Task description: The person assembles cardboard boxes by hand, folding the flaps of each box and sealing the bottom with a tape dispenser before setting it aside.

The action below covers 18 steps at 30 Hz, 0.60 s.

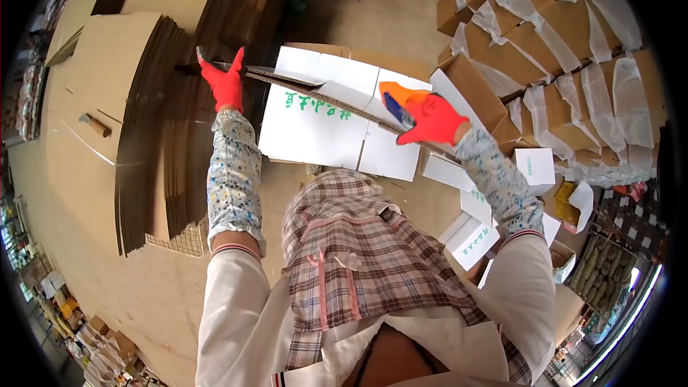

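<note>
My left hand [225, 84], in a red glove, is at the left end of a folded cardboard sheet [322, 98], its thumb and fingers on either side of the edge. The sheet slants down to the right, its corrugated edge towards me. At its other end my right hand [433, 120], also red-gloved, closes around an orange-and-blue hand-held tool [405, 93], its exact kind unclear. Below the sheet lies a white flat-topped carton [312, 136] with green lettering, partly covered by it.
Tall stacks of flat brown cardboard [136, 122] stand to the left, with a wooden-handled tool [94, 125] on top. At right are rows of open brown boxes [566, 29] with white liners. Small white boxes [469, 236] lie nearer, beside my right arm. A crate of produce [600, 272] stands beyond.
</note>
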Motion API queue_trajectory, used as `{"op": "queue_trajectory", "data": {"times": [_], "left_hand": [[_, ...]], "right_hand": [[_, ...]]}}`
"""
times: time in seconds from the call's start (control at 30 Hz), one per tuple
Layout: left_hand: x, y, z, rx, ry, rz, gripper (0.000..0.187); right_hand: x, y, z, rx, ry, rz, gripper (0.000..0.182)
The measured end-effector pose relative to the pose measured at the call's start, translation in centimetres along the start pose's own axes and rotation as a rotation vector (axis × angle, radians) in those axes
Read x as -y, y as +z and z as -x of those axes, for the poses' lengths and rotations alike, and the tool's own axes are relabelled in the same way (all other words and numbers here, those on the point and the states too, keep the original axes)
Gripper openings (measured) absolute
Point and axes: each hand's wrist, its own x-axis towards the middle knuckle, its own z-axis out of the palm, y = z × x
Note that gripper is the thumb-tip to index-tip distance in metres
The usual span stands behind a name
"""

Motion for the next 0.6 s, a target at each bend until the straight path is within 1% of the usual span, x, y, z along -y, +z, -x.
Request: {"op": "queue_trajectory", "data": {"times": [0.07, 0.1, 0.13, 0.2, 0.23, 0.27, 0.3, 0.33, 0.4, 0.43, 0.47, 0.5, 0.53, 0.57, 0.6], "left_hand": [[1.0, -0.4, 0.1, 0.087, -0.014, 0.223, 0.098], [0.0, -0.9, 1.1, 0.123, -0.053, 0.277, 0.100], [-0.5, -0.8, 1.5, 0.117, -0.060, 0.277, 0.100], [-0.7, -0.6, 2.0, 0.144, -0.070, 0.447, 0.096], [0.7, -0.7, 1.6, 0.180, -0.037, 0.400, 0.094], [2.8, -0.9, 1.2, 0.181, -0.039, 0.407, 0.094], [3.7, -1.3, 0.9, 0.251, 0.051, 0.364, 0.092], [4.5, -1.3, 0.9, 0.270, 0.049, 0.366, 0.091], [3.4, -1.5, 1.5, 0.308, 0.044, 0.369, 0.089], [2.7, -2.0, 2.0, 0.289, -0.031, 0.347, 0.088], [1.6, -2.6, 2.7, 0.268, -0.105, 0.325, 0.086], [0.4, -3.1, 3.7, 0.268, -0.038, 0.354, 0.087], [-0.3, -3.8, 4.4, 0.278, -0.027, 0.250, 0.086], [-1.9, -4.7, 5.6, 0.293, -0.012, 0.212, 0.082], [-3.4, -5.8, 7.1, 0.306, 0.000, 0.171, 0.078]], "right_hand": [[-0.4, -3.9, -1.7, 0.300, 0.326, -0.099, 0.091], [-3.8, -3.1, -2.0, 0.144, 0.301, -0.030, 0.089], [-5.2, -3.5, -2.7, 0.084, 0.313, 0.030, 0.089], [-4.9, -4.9, -2.9, -0.112, 0.248, -0.013, 0.084], [-4.7, -5.6, -3.1, -0.109, 0.254, -0.010, 0.084], [-4.3, -6.5, -3.6, -0.036, 0.370, 0.008, 0.080], [-4.3, -7.2, -4.1, 0.035, 0.482, 0.026, 0.077], [-4.9, -7.0, -4.3, 0.032, 0.485, 0.031, 0.077], [-5.4, -6.1, -4.5, -0.199, 0.386, 0.155, 0.071], [-4.9, -6.3, -4.1, -0.157, 0.388, 0.095, 0.070], [-5.5, -5.0, -3.3, -0.157, 0.389, 0.096, 0.070], [-6.8, -2.6, -2.5, -0.321, 0.248, 0.314, 0.067], [-7.5, -0.6, -1.9, -0.486, 0.102, 0.528, 0.063], [-7.4, 0.7, -1.2, -0.607, -0.066, 0.578, 0.054], [-7.9, 1.3, -0.3, -0.579, -0.113, 0.526, 0.049]]}}
